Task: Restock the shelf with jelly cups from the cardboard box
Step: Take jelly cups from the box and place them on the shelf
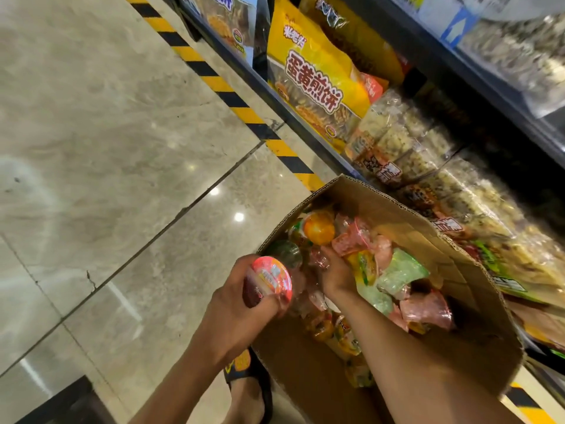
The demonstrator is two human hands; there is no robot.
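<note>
An open cardboard box (477,328) stands on the floor beside the shelf (308,130), holding several jelly cups in orange, pink and green. My left hand (235,304) grips a red jelly cup (269,281) at the box's left rim, its lid facing up. My right hand (333,270) reaches down into the box among the cups, fingers curled round a clear pinkish jelly cup (319,258). An orange jelly cup (318,228) lies at the far end of the box.
The shelf on the right carries yellow snack bags (318,75) and clear packs of snacks (406,139). Yellow-black hazard tape (214,81) runs along the shelf base. Tiled floor (107,133) spreads to the left. A sandalled foot (247,384) stands by the box.
</note>
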